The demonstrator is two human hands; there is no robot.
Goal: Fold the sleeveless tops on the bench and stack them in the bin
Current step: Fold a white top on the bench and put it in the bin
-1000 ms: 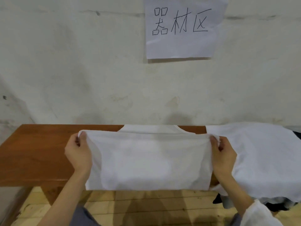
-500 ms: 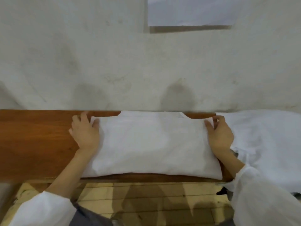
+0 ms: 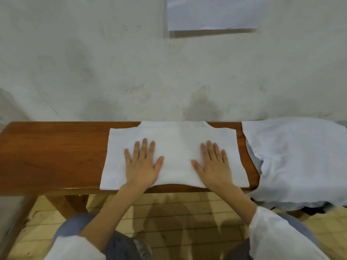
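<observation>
Both hands, left hand [image 3: 142,166] and right hand [image 3: 214,166], press the folded top [image 3: 176,141] beneath flat, spread fingers [image 3: 144,145], gripping nothing.

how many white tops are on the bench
2: a folded top in the middle under the left hand and right hand, and a loose top draped over the right end of the bench. More may hide beneath it.
</observation>
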